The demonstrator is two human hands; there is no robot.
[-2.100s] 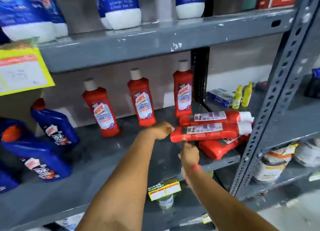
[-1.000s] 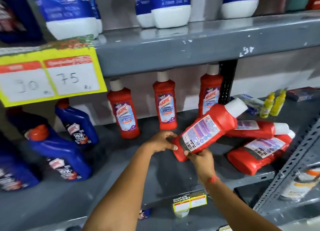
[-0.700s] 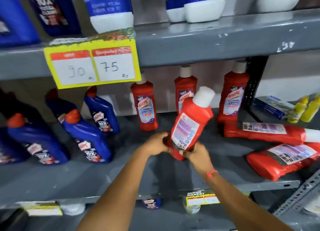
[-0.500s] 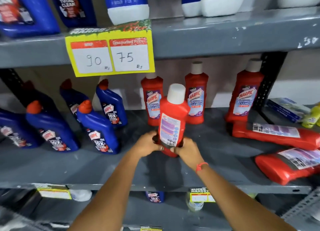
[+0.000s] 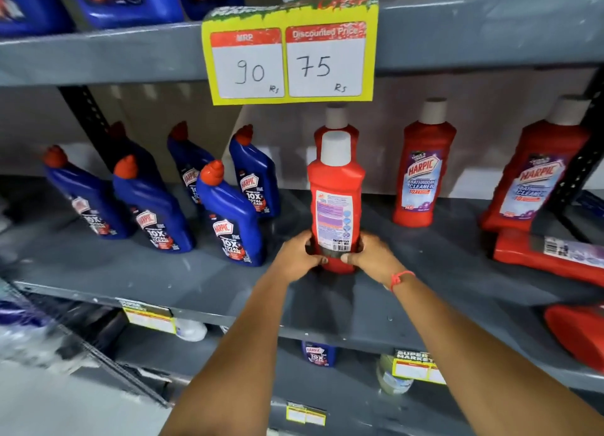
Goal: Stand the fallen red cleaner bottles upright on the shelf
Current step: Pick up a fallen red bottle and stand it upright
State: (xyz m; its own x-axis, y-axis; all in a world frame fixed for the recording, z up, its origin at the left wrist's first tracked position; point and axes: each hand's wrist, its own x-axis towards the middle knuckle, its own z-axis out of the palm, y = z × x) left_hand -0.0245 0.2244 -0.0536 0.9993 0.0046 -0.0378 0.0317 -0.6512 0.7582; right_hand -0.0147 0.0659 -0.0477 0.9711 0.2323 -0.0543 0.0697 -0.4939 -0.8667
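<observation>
A red cleaner bottle (image 5: 335, 194) with a white cap stands upright on the grey shelf (image 5: 209, 282), its back label facing me. My left hand (image 5: 299, 256) and my right hand (image 5: 371, 254) clasp its base from either side. Right behind it another red bottle (image 5: 336, 122) stands, mostly hidden. Two more upright red bottles (image 5: 421, 171) (image 5: 536, 181) stand to the right. A fallen red bottle (image 5: 552, 256) lies on its side at the right edge, and a second fallen one (image 5: 578, 334) lies nearer the shelf front.
Several blue cleaner bottles (image 5: 228, 213) stand on the left half of the shelf. A yellow price card (image 5: 289, 56) hangs from the shelf above, just over the held bottle. A dark upright post (image 5: 585, 161) rises at the right. Lower shelves hold small items.
Both hands lifted the bottle off the fallen pile, swung it left and tipped it from lying to fully upright. The view shifted left with it.
</observation>
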